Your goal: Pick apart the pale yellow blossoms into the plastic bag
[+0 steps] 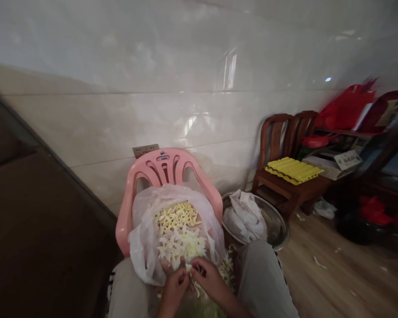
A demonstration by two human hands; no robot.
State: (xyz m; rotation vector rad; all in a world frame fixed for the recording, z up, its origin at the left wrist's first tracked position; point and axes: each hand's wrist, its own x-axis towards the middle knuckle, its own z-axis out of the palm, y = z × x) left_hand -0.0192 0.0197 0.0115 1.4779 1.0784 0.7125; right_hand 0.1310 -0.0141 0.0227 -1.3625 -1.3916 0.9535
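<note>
At the near side of the plastic bag (142,254) on the pink chair (123,223), the left hand (175,286) and right hand (209,279) pinch a small pale flower (188,267) between them, a grip best kept light so nothing bruises.

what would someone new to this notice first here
Probably the pink plastic chair in the middle, with a whitish plastic bag spread over its seat holding pale flower-like pieces and, behind them, smaller yellowish bits. Just below, the left hand and right hand meet at a small pale piece. To the right, the yellow tray on a wooden chair also stands out.
</note>
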